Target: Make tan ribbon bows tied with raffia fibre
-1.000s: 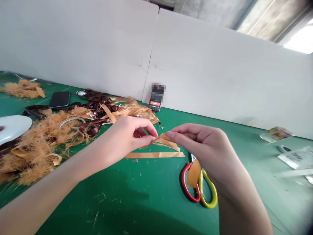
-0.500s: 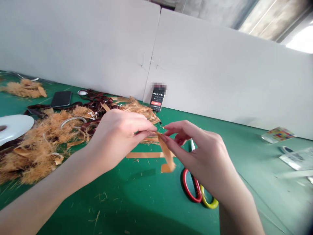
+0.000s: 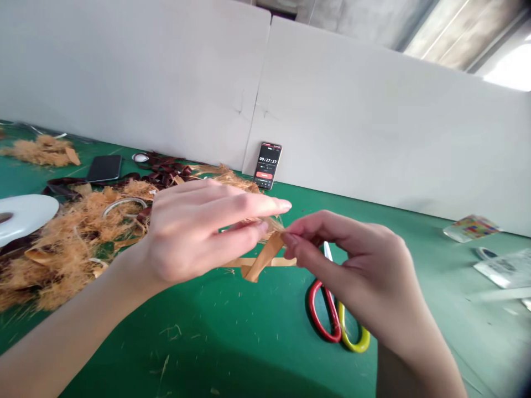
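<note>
My right hand (image 3: 357,265) pinches the upper end of a tan ribbon strip (image 3: 262,260), which slants down to the left above the green table (image 3: 232,337). My left hand (image 3: 199,232) hovers beside it with the fingers stretched out toward the right; its lower fingers touch the frayed end of the strip. A second flat tan strip (image 3: 286,261) lies on the table behind. Scissors with one red and one yellow handle (image 3: 334,318) lie under my right wrist.
Heaps of frayed tan fibre (image 3: 66,237) and dark red ribbon (image 3: 166,168) cover the left. A white tape roll (image 3: 25,213) sits at the left edge. A timer phone (image 3: 267,165) leans on the white board wall; a dark phone (image 3: 103,167) lies flat. Packets (image 3: 470,226) lie right.
My left hand has loosened its pinch and stretched its fingers. The strip's hanging end swung from the lower right to the lower left. My right hand shifted slightly right.
</note>
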Tool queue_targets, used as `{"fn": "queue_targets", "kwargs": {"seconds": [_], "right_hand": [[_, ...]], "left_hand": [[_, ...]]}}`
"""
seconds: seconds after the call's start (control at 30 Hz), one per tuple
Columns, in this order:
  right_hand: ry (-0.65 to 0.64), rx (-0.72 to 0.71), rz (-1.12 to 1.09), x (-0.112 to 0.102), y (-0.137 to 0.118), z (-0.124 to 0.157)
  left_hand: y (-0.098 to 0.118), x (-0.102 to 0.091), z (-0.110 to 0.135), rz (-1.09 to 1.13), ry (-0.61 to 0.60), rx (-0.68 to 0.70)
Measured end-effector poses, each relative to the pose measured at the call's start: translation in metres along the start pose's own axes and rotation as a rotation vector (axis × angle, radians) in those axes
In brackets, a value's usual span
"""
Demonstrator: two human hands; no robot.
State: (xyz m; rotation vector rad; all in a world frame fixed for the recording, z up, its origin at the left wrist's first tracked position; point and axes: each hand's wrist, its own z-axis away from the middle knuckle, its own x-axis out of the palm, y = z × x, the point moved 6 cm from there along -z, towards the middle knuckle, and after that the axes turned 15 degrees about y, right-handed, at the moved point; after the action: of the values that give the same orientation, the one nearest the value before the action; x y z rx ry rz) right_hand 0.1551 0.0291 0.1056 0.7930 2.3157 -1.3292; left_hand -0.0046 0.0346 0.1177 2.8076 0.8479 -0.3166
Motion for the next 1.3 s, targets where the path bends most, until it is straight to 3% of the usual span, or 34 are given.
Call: {"fn": "queue_targets", "kwargs": {"seconds": [0.2, 0.27, 0.33, 0.47, 0.63, 0.73, 0.93, 1.3], "right_hand": [[-0.072, 0.431, -0.403, 0.008, 0.014, 0.000], [-0.060, 0.524, -0.452, 0.010, 0.019, 0.001], [-0.025, 0.579, -0.464, 0.009, 0.024, 0.000], [0.029, 0.590, -0.480, 0.007, 0.026, -0.001], [-0.024, 0.591, -0.510, 0.012, 0.025, -0.002], [-0.093, 0.589, -0.542, 0.018, 0.023, -0.001], [-0.153, 0.593, -0.577, 0.021, 0.020, 0.002], [-0.069, 0.572, -0.516, 0.023, 0.024, 0.000]], "left_hand": [[-0.003, -0.002, -0.005, -0.024, 0.094, 0.067], [-0.010, 0.001, -0.005, -0.088, 0.067, 0.019], [-0.022, 0.002, -0.004, -0.141, 0.029, -0.126], [-0.035, 0.001, 0.000, -0.112, -0.021, -0.456], [-0.025, 0.017, 0.009, 0.097, -0.290, -0.645], [-0.021, 0.024, 0.013, 0.220, -0.362, -0.694], [-0.023, 0.024, 0.012, 0.270, -0.342, -0.724], [-0.014, 0.028, 0.015, 0.361, -0.396, -0.747]]}}
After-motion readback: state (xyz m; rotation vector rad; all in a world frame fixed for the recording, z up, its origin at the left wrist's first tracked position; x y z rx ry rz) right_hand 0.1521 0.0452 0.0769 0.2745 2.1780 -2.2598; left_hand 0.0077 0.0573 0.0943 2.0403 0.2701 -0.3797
